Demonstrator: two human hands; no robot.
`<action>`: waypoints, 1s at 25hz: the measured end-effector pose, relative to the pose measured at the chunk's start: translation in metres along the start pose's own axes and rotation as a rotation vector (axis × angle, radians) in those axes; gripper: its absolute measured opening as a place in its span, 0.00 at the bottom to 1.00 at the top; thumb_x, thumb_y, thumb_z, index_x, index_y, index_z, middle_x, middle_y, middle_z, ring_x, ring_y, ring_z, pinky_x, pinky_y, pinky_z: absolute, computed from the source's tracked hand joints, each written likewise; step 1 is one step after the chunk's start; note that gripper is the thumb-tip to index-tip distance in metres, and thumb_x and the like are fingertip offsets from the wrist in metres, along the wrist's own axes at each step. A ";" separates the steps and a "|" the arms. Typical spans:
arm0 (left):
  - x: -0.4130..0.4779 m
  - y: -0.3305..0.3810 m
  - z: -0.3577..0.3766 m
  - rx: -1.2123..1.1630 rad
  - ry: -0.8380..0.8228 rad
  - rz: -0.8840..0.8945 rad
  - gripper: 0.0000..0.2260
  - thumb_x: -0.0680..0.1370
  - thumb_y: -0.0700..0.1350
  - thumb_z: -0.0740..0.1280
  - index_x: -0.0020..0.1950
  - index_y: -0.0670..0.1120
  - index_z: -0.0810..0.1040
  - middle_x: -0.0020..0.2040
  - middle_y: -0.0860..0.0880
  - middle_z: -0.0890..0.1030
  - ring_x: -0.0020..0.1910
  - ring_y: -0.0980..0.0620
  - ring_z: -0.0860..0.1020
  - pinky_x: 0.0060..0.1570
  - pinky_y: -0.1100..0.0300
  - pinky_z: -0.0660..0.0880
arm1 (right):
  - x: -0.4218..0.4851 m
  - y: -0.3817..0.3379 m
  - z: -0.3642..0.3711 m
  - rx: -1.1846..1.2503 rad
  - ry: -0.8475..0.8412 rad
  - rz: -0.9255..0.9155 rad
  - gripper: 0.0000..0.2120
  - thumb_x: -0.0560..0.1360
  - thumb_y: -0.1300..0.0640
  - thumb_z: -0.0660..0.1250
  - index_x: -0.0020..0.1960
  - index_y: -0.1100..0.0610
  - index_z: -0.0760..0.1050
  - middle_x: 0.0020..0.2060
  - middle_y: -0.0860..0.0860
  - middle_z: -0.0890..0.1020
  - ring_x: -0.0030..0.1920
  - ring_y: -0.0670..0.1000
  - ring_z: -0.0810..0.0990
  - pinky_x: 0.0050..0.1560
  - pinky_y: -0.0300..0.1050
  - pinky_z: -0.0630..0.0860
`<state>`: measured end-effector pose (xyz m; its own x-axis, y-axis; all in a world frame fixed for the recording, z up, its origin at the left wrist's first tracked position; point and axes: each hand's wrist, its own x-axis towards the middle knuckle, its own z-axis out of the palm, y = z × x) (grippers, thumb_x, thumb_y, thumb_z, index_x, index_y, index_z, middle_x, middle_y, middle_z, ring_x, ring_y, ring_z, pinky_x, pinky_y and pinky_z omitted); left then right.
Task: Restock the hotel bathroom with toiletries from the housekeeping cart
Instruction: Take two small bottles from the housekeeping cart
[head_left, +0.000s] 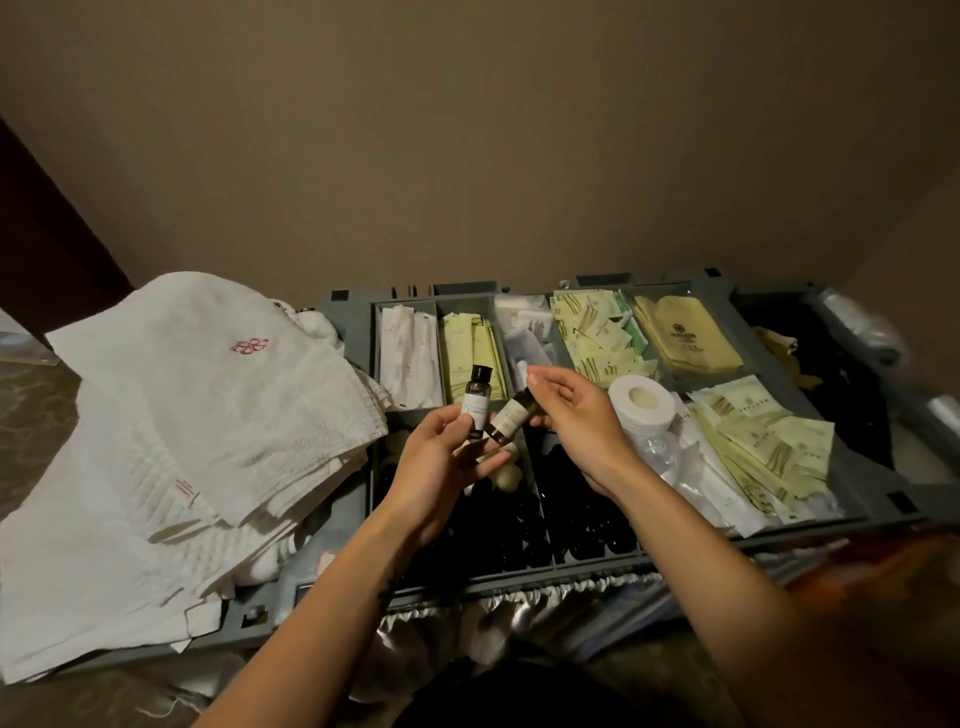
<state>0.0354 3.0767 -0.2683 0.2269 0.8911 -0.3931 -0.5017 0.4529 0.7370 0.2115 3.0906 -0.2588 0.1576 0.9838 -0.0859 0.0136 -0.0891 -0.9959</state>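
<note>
My left grip grasps upright bottle; my right grip pinches tilted bottle at cap end. Both bottles touching, above cart tray, near towels.

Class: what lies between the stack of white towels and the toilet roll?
Head view: the left hand gripping an upright bottle, the right hand pinching a tilted bottle.

towels at 9 o'clock of tray | paper roll in tray — sachets at 12, bottles at 7
</note>
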 end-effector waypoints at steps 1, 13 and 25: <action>-0.001 -0.002 0.003 0.005 -0.010 -0.014 0.08 0.84 0.38 0.60 0.61 0.38 0.75 0.53 0.38 0.82 0.44 0.44 0.82 0.52 0.46 0.83 | -0.003 0.000 -0.002 -0.027 0.028 0.001 0.07 0.81 0.54 0.67 0.57 0.53 0.80 0.54 0.52 0.83 0.52 0.47 0.83 0.46 0.39 0.80; -0.008 -0.048 0.070 0.083 -0.189 -0.164 0.11 0.86 0.37 0.56 0.67 0.36 0.70 0.59 0.34 0.79 0.52 0.41 0.79 0.54 0.52 0.83 | -0.053 -0.001 -0.075 0.093 0.259 0.094 0.05 0.81 0.58 0.67 0.55 0.52 0.80 0.55 0.52 0.83 0.54 0.48 0.83 0.46 0.38 0.79; -0.085 -0.175 0.209 0.364 -0.483 -0.182 0.11 0.83 0.40 0.62 0.64 0.37 0.76 0.59 0.37 0.83 0.59 0.40 0.81 0.62 0.48 0.76 | -0.200 -0.001 -0.241 0.519 0.483 0.050 0.10 0.80 0.60 0.68 0.61 0.60 0.81 0.56 0.56 0.86 0.59 0.51 0.84 0.57 0.44 0.81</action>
<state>0.2784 2.9284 -0.2488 0.6762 0.6728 -0.3000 -0.1225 0.5042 0.8548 0.4180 2.8564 -0.2338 0.5676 0.7905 -0.2300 -0.4587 0.0717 -0.8857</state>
